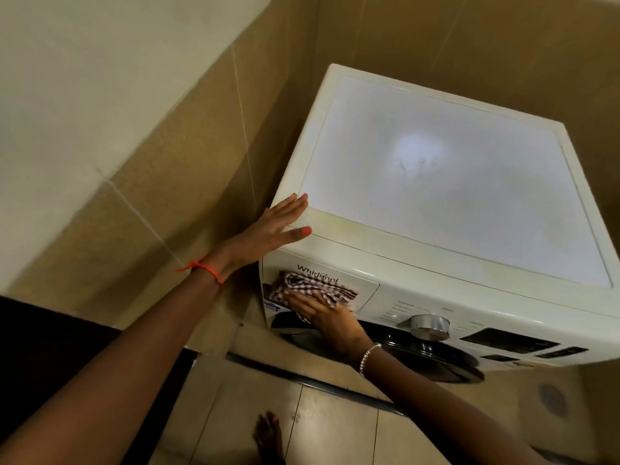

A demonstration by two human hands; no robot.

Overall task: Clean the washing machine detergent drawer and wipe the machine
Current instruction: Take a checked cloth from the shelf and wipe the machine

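Observation:
A white front-loading washing machine (446,182) stands in a tiled corner. Its detergent drawer front (364,286) at the upper left of the front panel is closed. My left hand (271,229) lies flat with fingers spread on the machine's top left front corner. My right hand (327,317) presses a brown-and-white checked cloth (312,286) against the drawer front, covering part of the brand lettering. The cloth hides most of the drawer face.
A chrome dial (430,326) and a dark display (510,340) sit to the right on the panel. The dark round door (419,357) is below. Tiled walls close in behind and on the left. My bare foot (268,434) is on the tiled floor.

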